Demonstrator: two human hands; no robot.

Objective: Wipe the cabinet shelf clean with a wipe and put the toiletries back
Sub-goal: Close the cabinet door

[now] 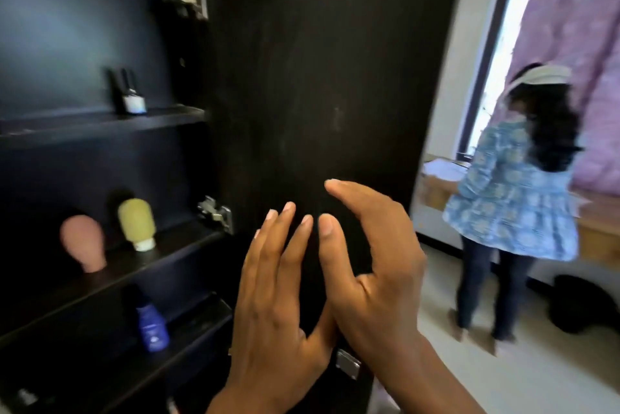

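Note:
A dark cabinet stands open, its door (318, 78) swung out in front of me. On the middle shelf (174, 247) stand a pink bottle (84, 242) and a yellow-green bottle (137, 223), both cap down. A blue bottle (152, 326) stands on the shelf below. Two small dark bottles (126, 91) sit on the upper shelf (100, 121). My left hand (275, 299) and my right hand (372, 266) are raised side by side before the door, fingers loosely straight, holding nothing. No wipe is in view.
Metal hinges (216, 212) join the door to the cabinet. At the right another person (516, 199) in a blue patterned top stands by a window with pink curtains (577, 27). A dark bag (583, 303) lies on the pale floor near a wooden ledge.

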